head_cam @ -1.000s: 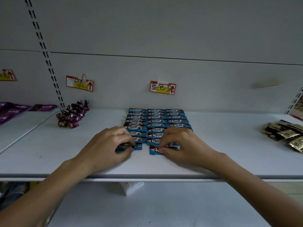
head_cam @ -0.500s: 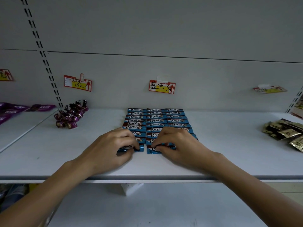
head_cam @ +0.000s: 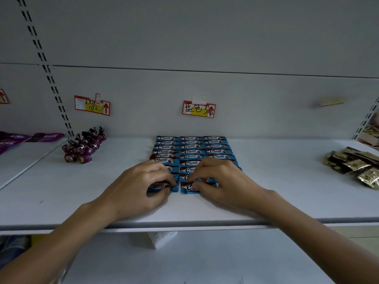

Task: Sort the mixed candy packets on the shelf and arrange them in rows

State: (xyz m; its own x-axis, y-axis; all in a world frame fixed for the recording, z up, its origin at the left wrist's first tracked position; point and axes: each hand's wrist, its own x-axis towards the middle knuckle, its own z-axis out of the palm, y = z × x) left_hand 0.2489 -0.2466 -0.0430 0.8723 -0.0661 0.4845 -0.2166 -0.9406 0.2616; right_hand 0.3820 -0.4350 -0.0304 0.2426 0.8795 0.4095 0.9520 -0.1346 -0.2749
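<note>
Blue Choco packets (head_cam: 192,150) laid in three columns, centre of white shelf (head_cam: 287,181). Left hand (head_cam: 139,187) pinches left front packet (head_cam: 158,186), fingers curled over it. Right hand (head_cam: 223,181) pinches middle front packet (head_cam: 187,188). Both packets flat on shelf. Purple candies (head_cam: 84,145) at left, gold packets (head_cam: 356,162) at right.

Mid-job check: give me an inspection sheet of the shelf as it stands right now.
Surface: white shelf, stock laid in the middle.
Job's things: blue packets in three columns; purple candies bunched at left; gold packets heaped loosely at right.
Clutter: white box on the lower shelf.
Hands: left hand pinches front left packet; right hand pinches front middle packet.
Cables: nothing seen.
Surroundings: two price tags on the back wall; purple bags on the neighbouring shelf at left.
</note>
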